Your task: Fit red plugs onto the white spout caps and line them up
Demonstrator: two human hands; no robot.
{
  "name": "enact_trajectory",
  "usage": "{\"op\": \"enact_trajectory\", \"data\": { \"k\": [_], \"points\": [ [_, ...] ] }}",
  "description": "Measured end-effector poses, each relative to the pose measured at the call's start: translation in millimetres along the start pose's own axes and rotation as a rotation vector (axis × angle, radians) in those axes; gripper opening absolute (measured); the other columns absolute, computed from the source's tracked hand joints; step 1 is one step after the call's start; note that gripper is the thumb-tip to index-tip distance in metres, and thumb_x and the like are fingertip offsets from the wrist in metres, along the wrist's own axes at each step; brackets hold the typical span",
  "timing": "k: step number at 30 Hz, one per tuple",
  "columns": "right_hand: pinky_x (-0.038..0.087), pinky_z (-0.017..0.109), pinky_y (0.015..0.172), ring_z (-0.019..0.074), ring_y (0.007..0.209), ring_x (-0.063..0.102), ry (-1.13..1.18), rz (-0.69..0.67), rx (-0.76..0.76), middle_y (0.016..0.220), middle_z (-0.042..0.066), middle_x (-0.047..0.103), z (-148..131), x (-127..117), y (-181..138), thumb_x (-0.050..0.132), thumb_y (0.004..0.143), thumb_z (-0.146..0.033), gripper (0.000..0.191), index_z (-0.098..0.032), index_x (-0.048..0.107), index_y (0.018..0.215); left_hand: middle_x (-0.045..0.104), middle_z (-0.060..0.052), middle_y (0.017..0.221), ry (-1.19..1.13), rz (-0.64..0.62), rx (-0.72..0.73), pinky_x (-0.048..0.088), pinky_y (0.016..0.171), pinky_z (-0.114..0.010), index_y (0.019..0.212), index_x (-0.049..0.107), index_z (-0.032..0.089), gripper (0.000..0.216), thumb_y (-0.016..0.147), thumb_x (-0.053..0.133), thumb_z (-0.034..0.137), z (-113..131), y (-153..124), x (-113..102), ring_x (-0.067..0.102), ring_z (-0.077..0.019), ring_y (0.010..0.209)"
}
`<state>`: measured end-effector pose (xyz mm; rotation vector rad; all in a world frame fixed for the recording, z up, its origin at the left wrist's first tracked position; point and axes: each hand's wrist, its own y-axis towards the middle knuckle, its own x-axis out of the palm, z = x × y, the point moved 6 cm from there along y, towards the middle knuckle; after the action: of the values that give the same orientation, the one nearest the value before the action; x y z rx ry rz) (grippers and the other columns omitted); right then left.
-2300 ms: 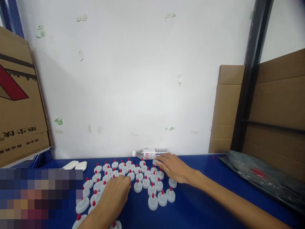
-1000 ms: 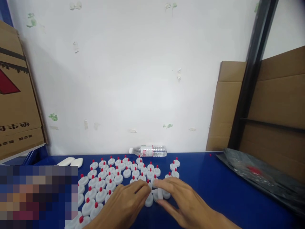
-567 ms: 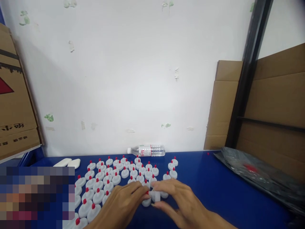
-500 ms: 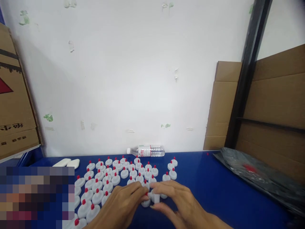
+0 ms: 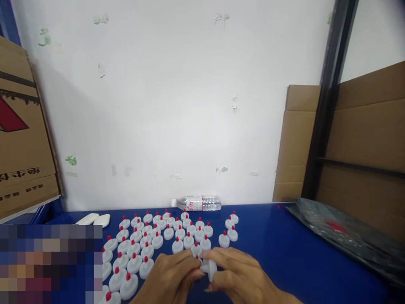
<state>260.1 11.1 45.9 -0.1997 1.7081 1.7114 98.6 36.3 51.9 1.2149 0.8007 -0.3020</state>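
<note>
Between the thumb and fingers of my right hand [image 5: 236, 270] is a white plastic nozzle lid [image 5: 211, 270], turned on its side with its spout pointing left. My left hand [image 5: 177, 270] is pinched at the tip of that spout. A trace of red shows at its fingertips, and the fingers hide most of what is there. Many similar white lids with red tips stand upright on the blue table [image 5: 268, 253], such as one lid [image 5: 134, 264] to the left of my hands and another lid [image 5: 224, 240] just beyond my right hand.
A clear water bottle [image 5: 202, 203] lies along the wall. Two white rounded pieces [image 5: 101, 221] are at the back left. A dark plastic bag [image 5: 335, 232] lies on the right, near cardboard [image 5: 294, 147]. A carton [image 5: 28, 139] stands at left; a blurred patch covers the lower left.
My right hand has turned the held lid so that its spout faces my left fingertips. Both hands have come slightly lower and closer together at the spout. The view has shifted a little.
</note>
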Motion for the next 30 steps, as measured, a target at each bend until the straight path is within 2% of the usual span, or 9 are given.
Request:
{"op": "enact_trajectory", "data": {
  "k": [3,7,10,14,17,19,21,26,30],
  "points": [
    [0.058,0.028,0.096,0.0181,0.108,0.073,-0.01,-0.068,0.06,0.117,0.013,0.074,1,4,7,0.051,0.108,-0.011,0.015,-0.019,0.062,0.113,0.066,0.001,0.075,0.07,-0.009,0.013,0.045,0.054,-0.028,0.093,0.06,0.022,0.031,0.111,0.036,0.02,-4,1,1,0.064,-0.0154,0.061],
    [0.058,0.027,0.088,0.0175,0.098,0.073,-0.084,-0.15,0.094,0.111,0.01,0.075,3,8,11,0.054,0.109,-0.02,0.013,-0.019,0.066,0.114,0.067,-0.001,0.078,0.187,-0.083,0.059,0.044,0.054,-0.03,0.09,0.06,0.023,0.027,0.109,0.04,0.018,-6,2,3,0.065,-0.018,0.065],
    [0.056,0.032,0.092,0.0189,0.099,0.072,-0.11,-0.222,0.111,0.112,0.008,0.075,11,6,6,0.052,0.111,-0.023,0.016,-0.02,0.067,0.115,0.066,-0.001,0.08,0.218,-0.07,0.043,0.043,0.056,-0.031,0.093,0.059,0.023,0.026,0.109,0.04,0.018,-11,2,-2,0.065,-0.0189,0.068],
    [0.05,0.047,0.107,0.0259,0.12,0.067,-0.141,-0.374,0.339,0.13,0.01,0.071,45,1,-7,0.055,0.11,-0.036,0.028,-0.024,0.066,0.133,0.061,0.0,0.078,0.205,-0.008,-0.017,0.038,0.058,-0.03,0.09,0.056,0.023,0.025,0.108,0.04,0.014,-21,4,-15,0.061,-0.0172,0.069],
    [0.032,0.059,0.123,0.0309,0.144,0.051,-0.17,-0.47,0.586,0.153,0.012,0.058,74,-2,-25,0.041,0.113,-0.046,0.046,-0.024,0.057,0.151,0.059,0.001,0.076,0.211,0.039,-0.016,0.035,0.057,-0.03,0.087,0.053,0.022,0.026,0.107,0.041,0.012,-24,5,-23,0.057,-0.0158,0.067],
    [0.023,0.059,0.127,0.0301,0.153,0.039,-0.148,-0.534,0.687,0.161,0.009,0.05,87,0,-37,0.033,0.115,-0.05,0.053,-0.023,0.05,0.157,0.058,0.001,0.076,0.223,0.043,-0.012,0.034,0.057,-0.03,0.085,0.051,0.022,0.026,0.107,0.041,0.012,-24,6,-24,0.056,-0.0155,0.066],
    [0.019,0.058,0.129,0.0292,0.155,0.034,-0.118,-0.582,0.717,0.163,0.006,0.047,93,4,-45,0.031,0.114,-0.053,0.056,-0.024,0.049,0.159,0.058,0.001,0.076,0.227,0.03,-0.016,0.034,0.057,-0.03,0.085,0.051,0.022,0.026,0.107,0.041,0.013,-24,6,-22,0.056,-0.0154,0.066],
    [0.02,0.058,0.129,0.0283,0.152,0.041,-0.088,-0.604,0.722,0.158,0.002,0.054,96,5,-50,0.029,0.114,-0.053,0.054,-0.029,0.054,0.155,0.059,0.001,0.075,0.244,0.035,-0.024,0.034,0.057,-0.03,0.083,0.053,0.022,0.028,0.107,0.042,0.013,-27,5,-21,0.055,-0.0152,0.066],
    [0.023,0.056,0.128,0.0279,0.152,0.04,-0.123,-0.512,0.762,0.16,0.005,0.052,105,-6,-48,0.024,0.114,-0.053,0.056,-0.028,0.056,0.153,0.062,-0.001,0.078,0.335,0.076,-0.07,0.039,0.062,-0.031,0.085,0.06,0.022,0.03,0.108,0.04,0.018,-40,7,-34,0.057,-0.0186,0.073]
  ]
}}
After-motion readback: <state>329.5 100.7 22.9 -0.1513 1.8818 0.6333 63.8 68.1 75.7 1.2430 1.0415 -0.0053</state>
